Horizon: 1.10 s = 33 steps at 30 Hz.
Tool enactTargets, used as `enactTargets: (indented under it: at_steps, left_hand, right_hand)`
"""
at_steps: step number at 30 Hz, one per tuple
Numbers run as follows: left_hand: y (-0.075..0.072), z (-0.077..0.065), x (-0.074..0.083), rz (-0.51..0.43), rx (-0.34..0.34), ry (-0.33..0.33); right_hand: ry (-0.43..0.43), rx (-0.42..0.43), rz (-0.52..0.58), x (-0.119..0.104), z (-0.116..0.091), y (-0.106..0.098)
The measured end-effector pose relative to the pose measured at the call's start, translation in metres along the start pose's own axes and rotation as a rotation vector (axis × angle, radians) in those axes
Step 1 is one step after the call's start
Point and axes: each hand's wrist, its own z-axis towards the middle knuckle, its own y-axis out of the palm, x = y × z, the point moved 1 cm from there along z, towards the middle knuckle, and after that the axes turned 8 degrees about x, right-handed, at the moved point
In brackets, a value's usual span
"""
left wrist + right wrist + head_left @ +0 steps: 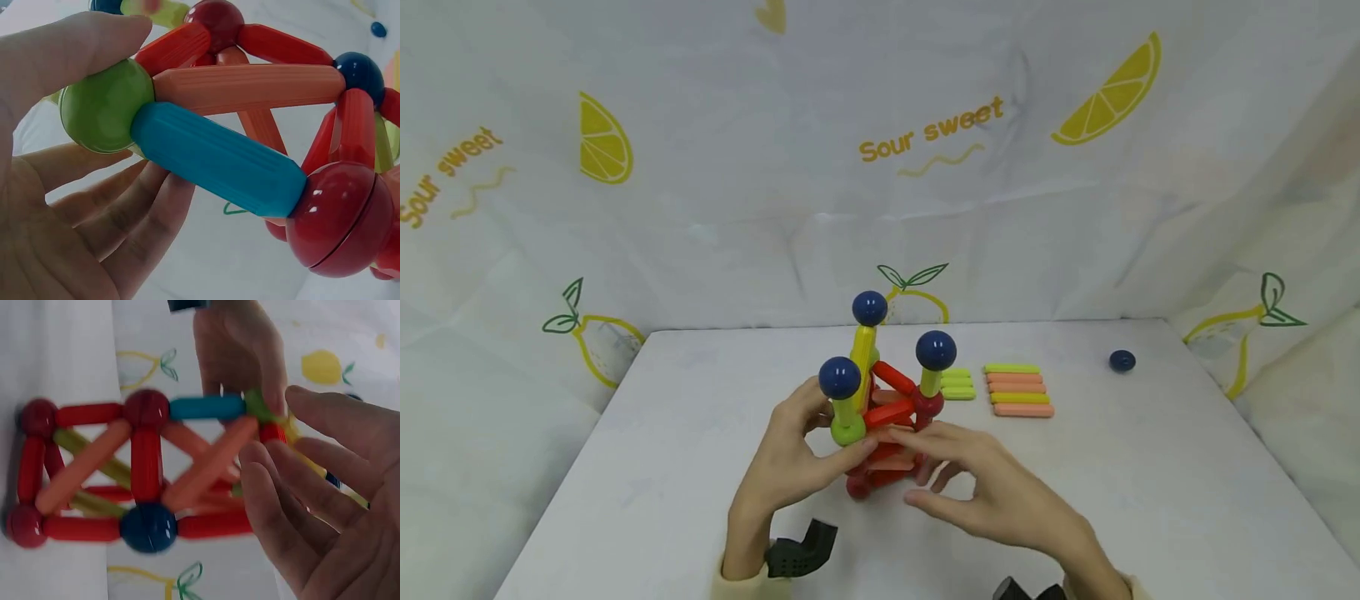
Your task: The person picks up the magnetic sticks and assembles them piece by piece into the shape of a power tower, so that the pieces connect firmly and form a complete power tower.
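Observation:
A tower of magnetic rods and balls (891, 414) stands on the table in front of me, built of red, orange, blue and yellow-green pieces. Dark blue balls (869, 308) top its three upright rods. My left hand (786, 458) holds the tower's upper left corner, thumb over the green ball (103, 106) and fingers behind it. From that ball a blue rod (219, 159) runs to a red ball (340, 215). On the other side my right hand (981, 487) has its fingers loosely extended, fingertips right at the upper rods, with thumb apart from them.
Behind the tower, to the right, lie short green rods (958, 384) and a row of orange and yellow rods (1018, 392). A loose dark blue ball (1122, 361) rests near the far right corner of the white table (1150, 475). A lemon-print cloth (737, 208) hangs behind.

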Motion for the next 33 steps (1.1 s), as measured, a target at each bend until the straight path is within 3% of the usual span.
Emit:
enactTargets:
  at_steps: [2,5,8,10,14,17,24,30,33]
  left_hand:
    - [0.000,0.000,0.000,-0.019,0.000,0.000]
    - [0.000,0.000,-0.001,-0.025,0.001,0.001]
    - [0.000,-0.001,-0.001,-0.018,-0.007,-0.002]
    - [0.000,-0.001,-0.002,-0.003,-0.008,0.000]
    - [0.002,-0.003,0.000,0.060,0.026,0.006]
    - [0.006,-0.002,0.003,0.100,0.080,0.020]
    - [0.009,-0.002,0.007,0.161,0.162,0.037]
    - [0.007,-0.003,0.007,0.182,0.183,0.045]
    - [0.006,-0.004,0.007,0.186,0.197,0.054]
  right_hand:
    - [0.033,0.033,-0.084,0.013,-0.003,-0.017]
    - [0.102,0.139,-0.297,0.040,-0.004,-0.039]
    - [0.197,0.228,-0.491,0.068,-0.003,-0.049]
    - [0.252,0.246,-0.555,0.084,-0.002,-0.049]
    - [0.377,0.195,-0.585,0.109,-0.001,-0.045]
    - [0.407,0.186,-0.629,0.121,0.000,-0.042]
    - [0.330,0.305,-0.769,0.142,-0.001,-0.042]
    - [0.299,0.258,-0.738,0.152,0.000,-0.044]
    - [0.298,0.243,-0.696,0.146,0.000,-0.045]
